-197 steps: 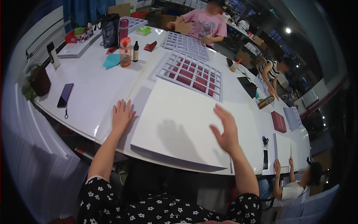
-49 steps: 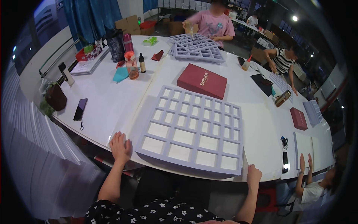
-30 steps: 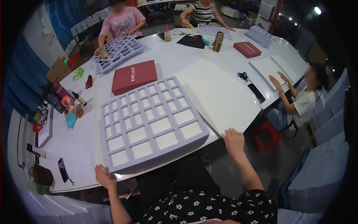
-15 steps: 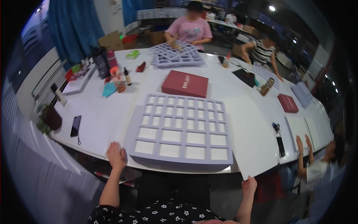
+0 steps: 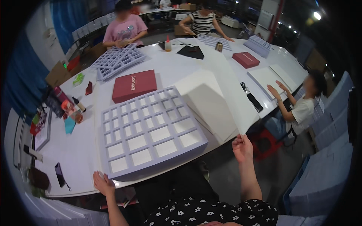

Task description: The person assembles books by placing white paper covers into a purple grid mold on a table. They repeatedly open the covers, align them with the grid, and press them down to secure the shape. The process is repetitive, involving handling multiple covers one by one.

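My right hand point(image 5: 242, 148) pinches the near corner of a large white sheet point(image 5: 232, 94), which stands raised and tilted along its length. Beneath it on the table lie more white sheets point(image 5: 198, 88), partly in shadow. My left hand point(image 5: 103, 184) rests at the table's front edge with its fingers stretched out, beside the near left corner of a lavender divided tray point(image 5: 162, 161). White bottoms show in the tray's small and large compartments. Just behind the tray sits a closed dark red box point(image 5: 134, 86).
Lavender grids point(image 5: 120, 62) are piled far left by a person in pink. At the right, another person has both hands on a white board point(image 5: 264, 83). Bottles point(image 5: 69, 109) and a phone point(image 5: 59, 175) lie left; a black phone point(image 5: 255, 102) lies right of the raised sheet.
My right hand has lifted the white sheet's near corner off the table, exposing the sheets below. The view has swung to the right. My left hand stays by the tray's corner.
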`<state>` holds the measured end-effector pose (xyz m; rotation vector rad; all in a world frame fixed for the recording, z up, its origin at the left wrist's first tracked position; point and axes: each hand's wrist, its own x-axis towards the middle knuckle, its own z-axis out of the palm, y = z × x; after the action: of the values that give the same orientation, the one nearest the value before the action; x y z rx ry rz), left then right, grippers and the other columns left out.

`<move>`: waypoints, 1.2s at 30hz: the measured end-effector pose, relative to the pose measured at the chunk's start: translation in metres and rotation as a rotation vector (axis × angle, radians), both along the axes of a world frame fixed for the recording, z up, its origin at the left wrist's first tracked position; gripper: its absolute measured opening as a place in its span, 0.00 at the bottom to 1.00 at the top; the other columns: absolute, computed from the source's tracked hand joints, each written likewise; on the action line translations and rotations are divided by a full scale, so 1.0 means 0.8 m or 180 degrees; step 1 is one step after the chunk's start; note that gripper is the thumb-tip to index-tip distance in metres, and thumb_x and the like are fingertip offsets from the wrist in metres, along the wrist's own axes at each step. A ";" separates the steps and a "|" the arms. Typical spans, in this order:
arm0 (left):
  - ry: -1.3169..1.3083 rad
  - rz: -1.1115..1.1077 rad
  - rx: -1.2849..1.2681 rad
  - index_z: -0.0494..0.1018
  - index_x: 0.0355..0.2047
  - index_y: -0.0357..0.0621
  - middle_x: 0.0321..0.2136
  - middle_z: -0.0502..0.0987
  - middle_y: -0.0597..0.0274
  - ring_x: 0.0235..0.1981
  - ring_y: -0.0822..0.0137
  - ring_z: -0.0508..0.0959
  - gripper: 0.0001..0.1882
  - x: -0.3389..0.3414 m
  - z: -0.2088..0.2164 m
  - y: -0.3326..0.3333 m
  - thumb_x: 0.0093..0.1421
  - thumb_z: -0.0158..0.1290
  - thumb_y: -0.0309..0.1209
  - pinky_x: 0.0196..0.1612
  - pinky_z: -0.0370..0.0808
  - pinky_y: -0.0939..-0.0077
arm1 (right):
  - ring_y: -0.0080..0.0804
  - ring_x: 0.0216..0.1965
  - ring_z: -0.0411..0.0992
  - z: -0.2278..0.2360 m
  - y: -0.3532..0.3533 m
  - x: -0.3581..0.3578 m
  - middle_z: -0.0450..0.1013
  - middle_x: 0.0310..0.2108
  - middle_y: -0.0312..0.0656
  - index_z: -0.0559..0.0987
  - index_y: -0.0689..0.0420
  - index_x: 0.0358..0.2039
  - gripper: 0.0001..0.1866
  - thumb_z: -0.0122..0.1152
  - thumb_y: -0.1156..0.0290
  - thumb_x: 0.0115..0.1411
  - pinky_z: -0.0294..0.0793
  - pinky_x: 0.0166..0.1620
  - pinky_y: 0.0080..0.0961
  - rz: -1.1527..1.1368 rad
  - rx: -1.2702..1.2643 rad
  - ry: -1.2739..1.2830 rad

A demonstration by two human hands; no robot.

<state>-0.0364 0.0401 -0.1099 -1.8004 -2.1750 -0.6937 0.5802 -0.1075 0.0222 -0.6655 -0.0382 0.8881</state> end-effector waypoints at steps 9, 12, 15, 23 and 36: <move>-0.0126 -0.0075 0.0207 0.65 0.57 0.35 0.56 0.70 0.43 0.61 0.46 0.66 0.26 0.000 0.003 0.005 0.60 0.54 0.34 0.63 0.59 0.52 | 0.22 0.28 0.65 0.014 0.023 -0.045 0.70 0.30 0.32 0.72 0.51 0.41 0.06 0.54 0.77 0.65 0.67 0.33 0.24 0.0463 -0.0041 -0.0032; -0.0324 -0.0089 0.0108 0.65 0.57 0.33 0.56 0.69 0.43 0.61 0.46 0.65 0.27 0.011 0.012 0.011 0.59 0.54 0.33 0.64 0.58 0.52 | 0.22 0.28 0.66 0.010 0.023 -0.044 0.68 0.31 0.29 0.70 0.50 0.38 0.06 0.55 0.75 0.64 0.68 0.32 0.25 0.0546 -0.0297 -0.0225; -0.0361 -0.0018 0.0170 0.65 0.57 0.33 0.57 0.69 0.43 0.62 0.47 0.65 0.28 0.003 0.012 0.002 0.59 0.54 0.33 0.65 0.57 0.52 | 0.20 0.25 0.63 0.010 0.039 -0.055 0.67 0.27 0.29 0.70 0.50 0.38 0.06 0.56 0.75 0.64 0.68 0.32 0.22 0.0719 -0.0315 -0.0246; -0.0742 -0.0039 0.0265 0.66 0.57 0.36 0.56 0.70 0.44 0.62 0.48 0.65 0.26 0.006 0.018 -0.004 0.60 0.54 0.33 0.65 0.57 0.55 | 0.18 0.24 0.66 0.009 0.040 -0.060 0.70 0.26 0.32 0.71 0.51 0.39 0.07 0.58 0.75 0.63 0.68 0.29 0.20 0.0769 -0.0525 -0.0355; -0.3962 -0.0585 0.1233 0.75 0.38 0.35 0.37 0.80 0.58 0.36 0.71 0.78 0.16 -0.012 0.157 -0.006 0.72 0.44 0.35 0.42 0.72 0.77 | 0.19 0.29 0.71 0.039 0.055 -0.071 0.74 0.36 0.33 0.72 0.55 0.51 0.15 0.58 0.73 0.63 0.72 0.31 0.20 0.1631 -0.0317 -0.1452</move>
<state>-0.0458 0.0356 0.0156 -1.4723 -2.1041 -2.5802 0.5237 -0.0638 0.0535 -0.9639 -0.5980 1.2154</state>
